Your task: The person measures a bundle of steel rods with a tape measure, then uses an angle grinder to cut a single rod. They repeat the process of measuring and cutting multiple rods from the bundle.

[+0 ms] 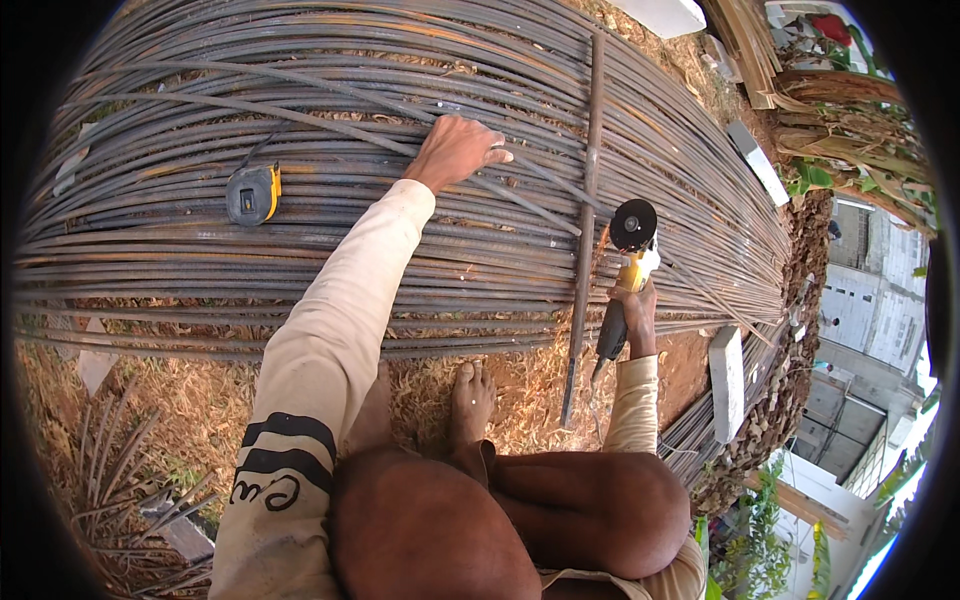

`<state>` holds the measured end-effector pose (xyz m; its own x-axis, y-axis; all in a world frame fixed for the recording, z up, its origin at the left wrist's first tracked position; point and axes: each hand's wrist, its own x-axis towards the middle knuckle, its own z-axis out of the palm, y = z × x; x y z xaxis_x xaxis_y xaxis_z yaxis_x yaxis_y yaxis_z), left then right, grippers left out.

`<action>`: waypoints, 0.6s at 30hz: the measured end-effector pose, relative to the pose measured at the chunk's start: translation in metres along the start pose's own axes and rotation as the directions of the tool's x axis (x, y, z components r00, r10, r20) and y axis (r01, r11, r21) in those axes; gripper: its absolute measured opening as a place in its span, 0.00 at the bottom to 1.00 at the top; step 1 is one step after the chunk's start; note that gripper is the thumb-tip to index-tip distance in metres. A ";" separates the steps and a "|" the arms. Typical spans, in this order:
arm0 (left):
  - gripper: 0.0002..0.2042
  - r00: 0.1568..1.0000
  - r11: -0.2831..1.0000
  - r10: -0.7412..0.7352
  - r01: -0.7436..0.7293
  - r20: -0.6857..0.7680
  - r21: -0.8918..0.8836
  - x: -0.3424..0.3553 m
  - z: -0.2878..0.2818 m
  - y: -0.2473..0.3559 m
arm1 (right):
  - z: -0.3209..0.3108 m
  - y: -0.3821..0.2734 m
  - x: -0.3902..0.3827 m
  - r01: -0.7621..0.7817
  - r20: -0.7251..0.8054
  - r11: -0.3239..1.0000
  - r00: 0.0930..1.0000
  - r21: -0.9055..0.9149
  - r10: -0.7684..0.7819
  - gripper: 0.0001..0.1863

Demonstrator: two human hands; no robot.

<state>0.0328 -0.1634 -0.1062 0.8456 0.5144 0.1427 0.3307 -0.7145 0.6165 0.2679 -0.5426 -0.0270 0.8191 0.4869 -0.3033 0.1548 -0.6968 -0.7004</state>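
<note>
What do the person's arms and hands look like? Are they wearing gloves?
No gloves: the left hand and right hand are bare. The long cream cloth left sleeve reaches the wrist and has two black bands, with a curly black marking beside them. The cream cloth right sleeve looks plain where it shows.

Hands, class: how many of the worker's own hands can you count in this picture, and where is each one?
2: the left hand is on the steel rods; the right hand grips the angle grinder.
</note>
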 end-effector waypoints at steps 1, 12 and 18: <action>0.27 1.000 1.000 -0.005 0.005 0.005 0.000 0.001 0.001 -0.001 | 0.000 0.001 -0.001 0.007 -0.004 1.000 1.000 -0.006 -0.007 0.27; 0.27 1.000 0.999 -0.003 0.003 0.011 0.035 0.001 0.001 0.000 | 0.000 -0.003 0.009 -0.020 -0.002 1.000 1.000 0.019 0.020 0.23; 0.26 1.000 0.999 0.004 -0.005 0.010 0.045 -0.001 -0.001 0.001 | 0.001 0.004 0.005 -0.006 0.005 0.996 1.000 0.085 0.005 0.22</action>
<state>0.0320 -0.1638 -0.1051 0.8513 0.5063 0.1374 0.3450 -0.7376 0.5804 0.2714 -0.5425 -0.0319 0.8174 0.4855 -0.3100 0.1028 -0.6524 -0.7508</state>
